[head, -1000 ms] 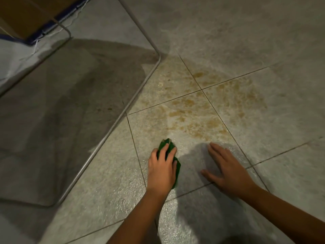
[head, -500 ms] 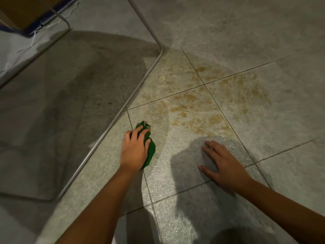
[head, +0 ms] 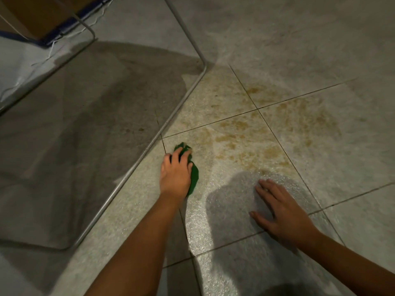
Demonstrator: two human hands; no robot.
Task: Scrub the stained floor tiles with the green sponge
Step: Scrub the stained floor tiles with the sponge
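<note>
- Two bare hands are down on pale grey stone-textured floor tiles [head: 352, 171].
- Left hand [head: 176, 174] is palm-down on a crumpled green sponge [head: 195, 178]. Its fingers are bent over the far end, clamped on it and pressing it to the floor.
- Green shows past the fingertips and along the hand's right edge. The sponge sits just right of a dark grout line [head: 164, 146], in a tile's far-left corner.
- Right hand [head: 282, 212] lies flat on the same tile, fingers straight and spread apart, thumb out to the left, holding nothing. It is to the right of the sponge and not touching it.
- Blotchy yellow-brown stain [head: 267, 146] spreads over the four tiles around a grout crossing, beyond both hands. The heaviest blotches lie right of the sponge.
- Wet sheen shows on the tile between the hands, along with a grey hand shadow [head: 230, 199].
- Thin silver metal tube frame [head: 146, 146] runs diagonally on the floor just left of the left hand and bends upward farther away.
- Broad dark shadow [head: 85, 124] covers the floor left of the tube.
- Brown cardboard box with a blue edge [head: 32, 16] sits in the top-left corner, with white threads hanging off it.
</note>
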